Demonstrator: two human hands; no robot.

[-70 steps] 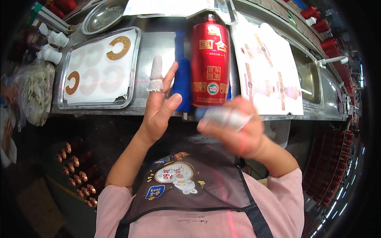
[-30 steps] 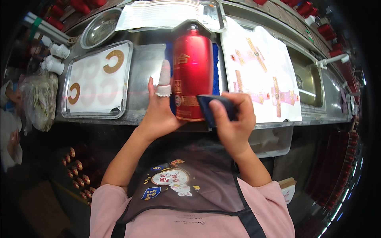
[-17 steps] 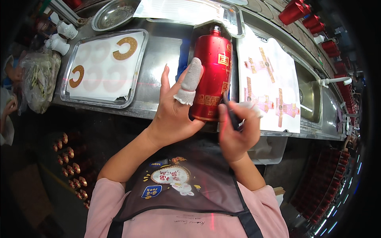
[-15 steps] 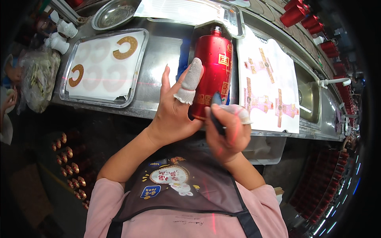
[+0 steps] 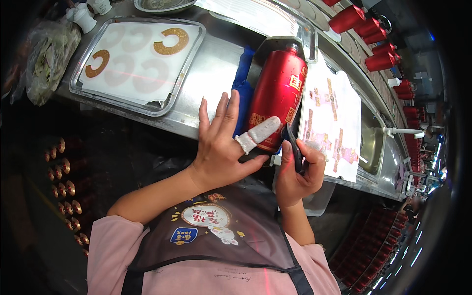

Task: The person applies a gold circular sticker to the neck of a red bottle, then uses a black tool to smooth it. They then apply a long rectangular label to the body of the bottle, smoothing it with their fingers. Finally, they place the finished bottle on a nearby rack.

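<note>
A glossy red bottle (image 5: 276, 83) with gold decals lies on its side in a holder, its neck pointing away from me. My left hand (image 5: 216, 147) is open, its fingers spread; the index finger, in a white cloth finger cot (image 5: 263, 132), rests on the bottle near its base. Black tweezers (image 5: 297, 153) are pinched in my right hand (image 5: 301, 178), their tips close to the decals at the bottle's lower right side. Another finger cot covers a right-hand finger. Whether the tips touch the bottle I cannot tell.
To the left stands a metal tray (image 5: 172, 101) with a white sheet and two gold C-shaped decals. A sheet of gold and pink decals (image 5: 332, 123) lies right of the bottle, by a sink (image 5: 376, 147). Blue cloth (image 5: 243, 91) is beside the bottle. More red bottles (image 5: 346, 19) stand beyond.
My left index finger has come down from the bottle's middle to near its base. The tweezers have swung to the bottle's right edge. The whole view has shifted and turned a little.
</note>
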